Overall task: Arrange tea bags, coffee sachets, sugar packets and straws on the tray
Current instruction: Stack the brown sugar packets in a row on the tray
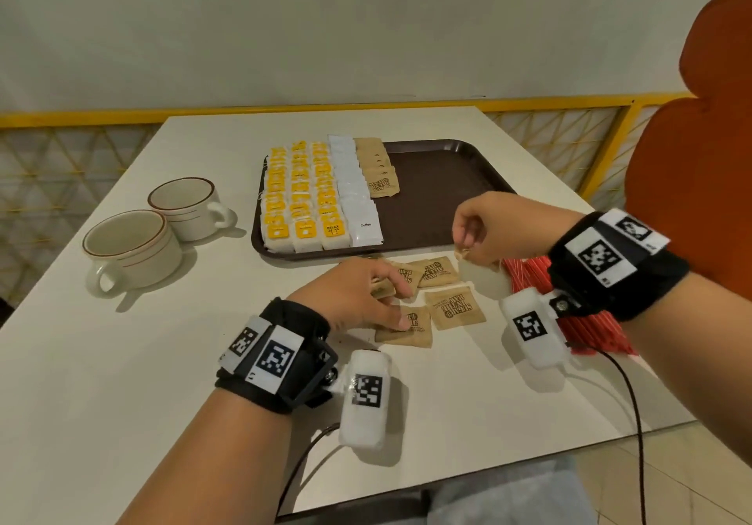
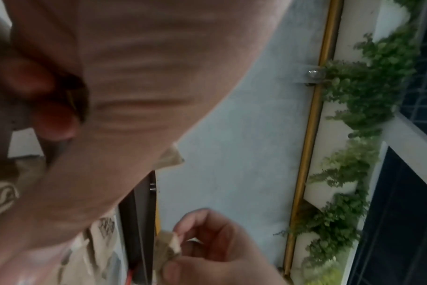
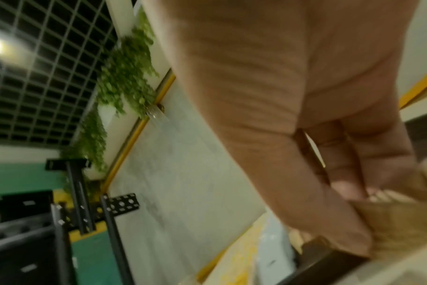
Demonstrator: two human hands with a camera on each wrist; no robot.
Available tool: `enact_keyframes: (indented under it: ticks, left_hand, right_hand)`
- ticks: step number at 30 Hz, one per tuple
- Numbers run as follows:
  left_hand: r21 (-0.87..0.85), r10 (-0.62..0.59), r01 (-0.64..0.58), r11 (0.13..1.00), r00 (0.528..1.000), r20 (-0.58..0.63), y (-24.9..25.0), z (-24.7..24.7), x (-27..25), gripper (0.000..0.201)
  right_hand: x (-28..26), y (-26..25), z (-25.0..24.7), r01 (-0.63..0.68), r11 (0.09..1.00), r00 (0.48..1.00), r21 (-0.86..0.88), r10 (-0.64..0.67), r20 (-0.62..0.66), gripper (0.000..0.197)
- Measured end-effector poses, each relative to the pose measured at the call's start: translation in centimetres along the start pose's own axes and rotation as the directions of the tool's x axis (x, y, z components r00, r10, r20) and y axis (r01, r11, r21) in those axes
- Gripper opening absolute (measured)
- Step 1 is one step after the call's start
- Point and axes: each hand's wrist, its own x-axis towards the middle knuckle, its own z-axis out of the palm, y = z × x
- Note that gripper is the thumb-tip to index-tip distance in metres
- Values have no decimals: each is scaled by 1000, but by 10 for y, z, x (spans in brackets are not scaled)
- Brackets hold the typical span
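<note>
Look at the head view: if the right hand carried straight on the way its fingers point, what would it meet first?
The right hand, pinching a brown sugar packet, points left over the tray's near rim. First in line is probably the front white coffee sachet, though height is unclear.

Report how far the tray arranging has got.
Done: three rows of yellow tea bags, one row of white coffee sachets and a started row of brown sugar packets lie on the tray.

In hand: the right hand pinches a sugar packet; the left hand touches loose sugar packets on the table.

Left: those packets and the red straws, off the tray.
</note>
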Motion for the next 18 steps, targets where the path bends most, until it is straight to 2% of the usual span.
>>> enact_keyframes:
  ticks: [2, 6, 10, 18]
  left_hand:
    - [93, 16, -16, 996, 1000, -6, 0, 3, 2, 33]
    - [209, 29, -24, 978, 999, -23, 1, 8, 5, 32]
    - [205, 28, -22, 979, 999, -26, -1, 6, 5, 31]
    - [176, 2, 5, 984, 999, -41, -3, 5, 5, 35]
  right_hand:
    - [-13, -12, 0, 67, 994, 997, 91, -71, 39, 20]
    - [-24, -20, 34, 129, 992, 975, -6, -126, 182, 22]
    - [-21, -8, 37, 91, 996, 991, 24, -93, 96, 34]
    - [-15, -7, 41, -9, 999, 988, -38, 15, 151, 53]
